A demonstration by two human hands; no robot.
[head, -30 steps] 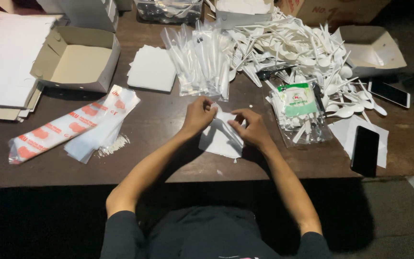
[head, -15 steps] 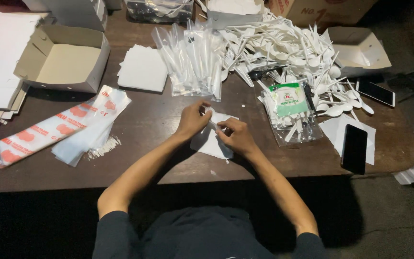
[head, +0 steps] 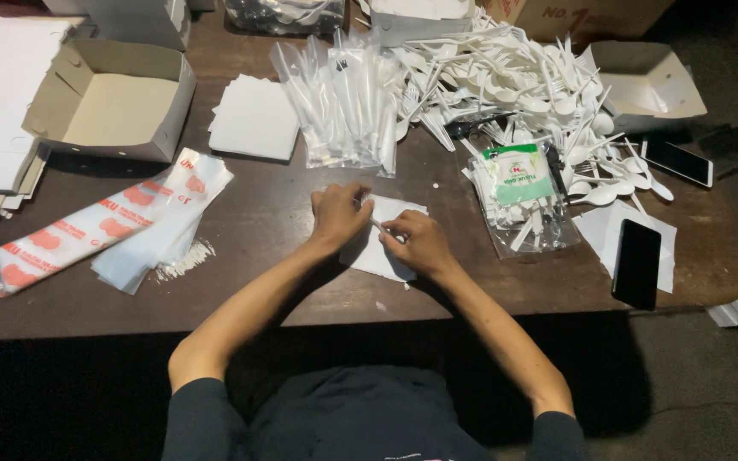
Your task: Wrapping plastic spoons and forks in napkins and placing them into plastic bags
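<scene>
A thin white paper napkin lies on the dark wooden table, near its front edge; it looks light, limp and easily torn (best taken by an edge or corner). The left hand and right hand rest curled upon it, fingertips pinching its fold, forearms converging.

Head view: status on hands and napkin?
Left hand and right hand both pinching the white napkin on the table. Cutlery bags behind, clear of hands.
</scene>
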